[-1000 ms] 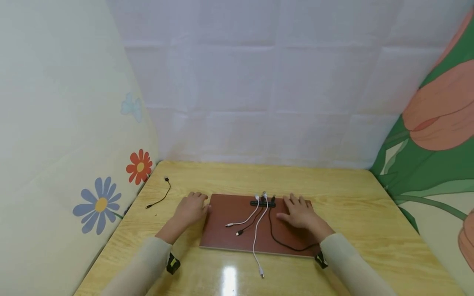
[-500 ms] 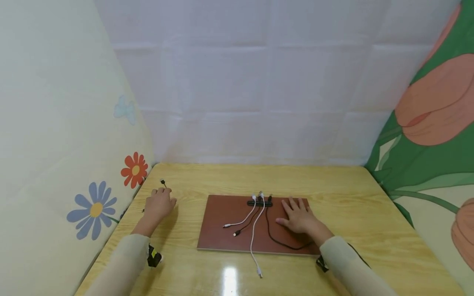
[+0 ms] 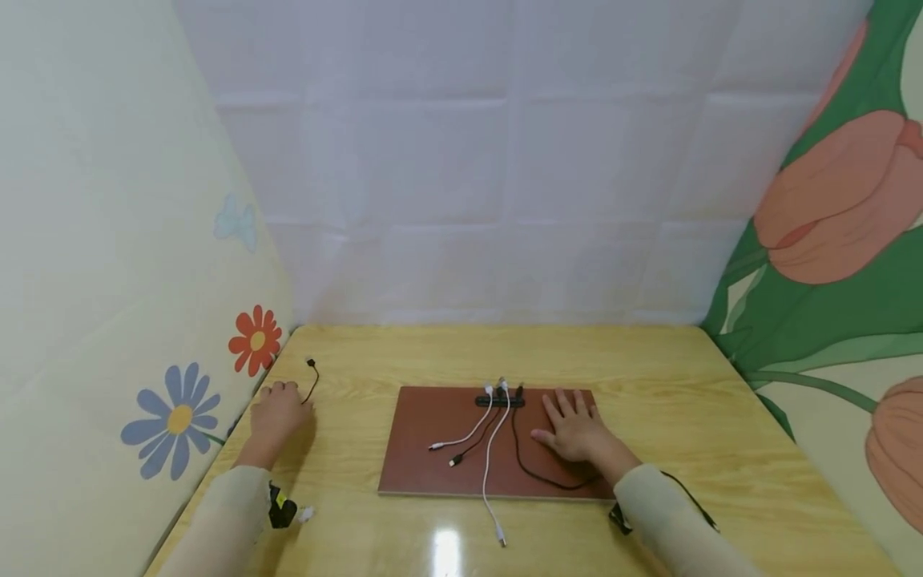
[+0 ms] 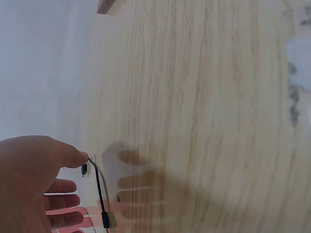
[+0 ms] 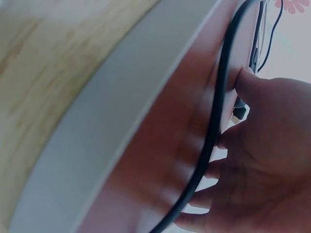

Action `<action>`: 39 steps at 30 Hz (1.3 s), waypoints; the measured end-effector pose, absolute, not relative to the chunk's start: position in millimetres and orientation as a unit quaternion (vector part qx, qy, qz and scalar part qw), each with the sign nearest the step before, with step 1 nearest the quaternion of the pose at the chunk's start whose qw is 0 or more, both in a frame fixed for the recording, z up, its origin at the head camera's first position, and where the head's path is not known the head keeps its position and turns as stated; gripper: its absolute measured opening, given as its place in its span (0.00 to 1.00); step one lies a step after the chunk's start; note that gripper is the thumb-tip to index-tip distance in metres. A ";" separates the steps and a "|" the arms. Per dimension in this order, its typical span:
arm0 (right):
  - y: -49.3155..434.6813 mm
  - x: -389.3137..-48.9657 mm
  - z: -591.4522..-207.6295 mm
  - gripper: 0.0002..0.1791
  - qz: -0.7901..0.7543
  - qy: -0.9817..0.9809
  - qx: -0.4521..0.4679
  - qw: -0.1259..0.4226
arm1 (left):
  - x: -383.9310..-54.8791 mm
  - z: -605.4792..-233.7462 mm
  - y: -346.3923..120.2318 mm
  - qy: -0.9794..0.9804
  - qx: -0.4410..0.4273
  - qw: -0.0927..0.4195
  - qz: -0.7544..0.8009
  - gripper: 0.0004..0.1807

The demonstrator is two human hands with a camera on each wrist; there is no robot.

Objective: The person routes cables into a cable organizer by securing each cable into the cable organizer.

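My left hand [image 3: 280,413] is at the table's left side, its thumb and fingers pinching a short black USB cable [image 3: 315,385]. In the left wrist view, the cable [image 4: 100,189] bends at the thumb tip and a black plug hangs from it, with the other fingers spread behind. My right hand [image 3: 577,433] rests with fingers spread on the right part of a reddish-brown board [image 3: 425,449]. Beside its fingertips, a black cable holder [image 3: 481,401] at the board's far edge grips several white and black cables. A long black cable [image 5: 218,97] passes close before the right palm.
A white cable [image 3: 490,489] hangs over the board's near edge onto the wooden table [image 3: 346,473]. The long black cable's plug [image 3: 712,525] lies right of the right sleeve. Floral cloth [image 3: 173,280] borders the left side; a pale cloth [image 3: 461,200] stands at the back.
My left hand has moved from the board's left edge leftward to the short black cable and taken hold of it. The right hand stays on the board, and the head view has shifted slightly.
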State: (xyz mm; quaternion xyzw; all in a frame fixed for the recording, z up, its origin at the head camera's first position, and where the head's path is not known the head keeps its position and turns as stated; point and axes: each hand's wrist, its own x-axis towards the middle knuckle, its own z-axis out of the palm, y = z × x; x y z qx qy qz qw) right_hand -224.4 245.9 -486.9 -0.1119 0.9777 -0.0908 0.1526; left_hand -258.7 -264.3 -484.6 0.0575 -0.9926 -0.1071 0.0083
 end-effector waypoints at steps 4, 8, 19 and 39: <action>244.2 -225.2 -490.0 0.44 -0.087 0.978 -0.108 0.154 | -258.2 -489.7 -271.4 -0.991 0.067 -0.005 -0.115 0.27; 246.0 -227.4 -499.1 0.46 -0.078 0.980 -0.111 0.147 | -261.0 -495.1 -277.8 -0.990 0.073 -0.017 -0.121 0.28; 241.7 -224.1 -494.0 0.43 -0.084 0.979 -0.106 0.150 | -264.7 -499.5 -282.7 -0.989 0.091 -0.034 -0.114 0.25; 241.9 -218.4 -492.0 0.45 -0.084 0.980 -0.097 0.151 | -268.4 -503.6 -279.8 -0.989 0.078 -0.021 -0.125 0.17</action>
